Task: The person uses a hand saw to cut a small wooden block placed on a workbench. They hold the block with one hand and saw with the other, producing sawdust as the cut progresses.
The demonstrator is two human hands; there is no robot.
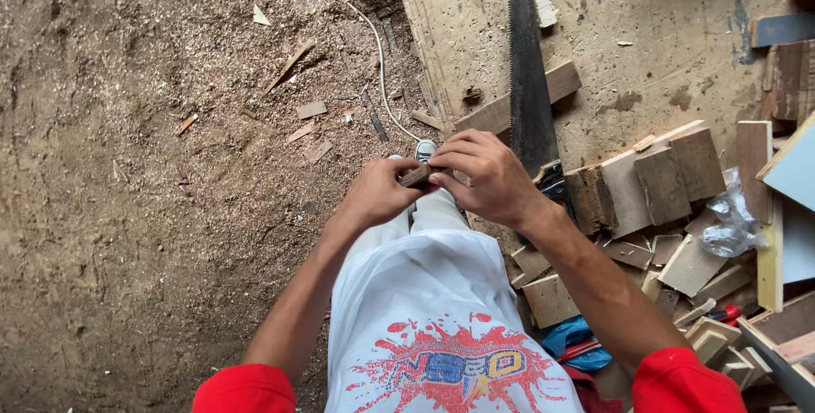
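Small wood piece (pixel 416 176) pinched between left hand (pixel 378 192) and right hand (pixel 486 177), held over the knee. Handsaw (pixel 528 65) lying idle on the board (pixel 594 31) beside; offcuts (pixel 662 184) already piled at right. Cutting seemingly done, piece under inspection.
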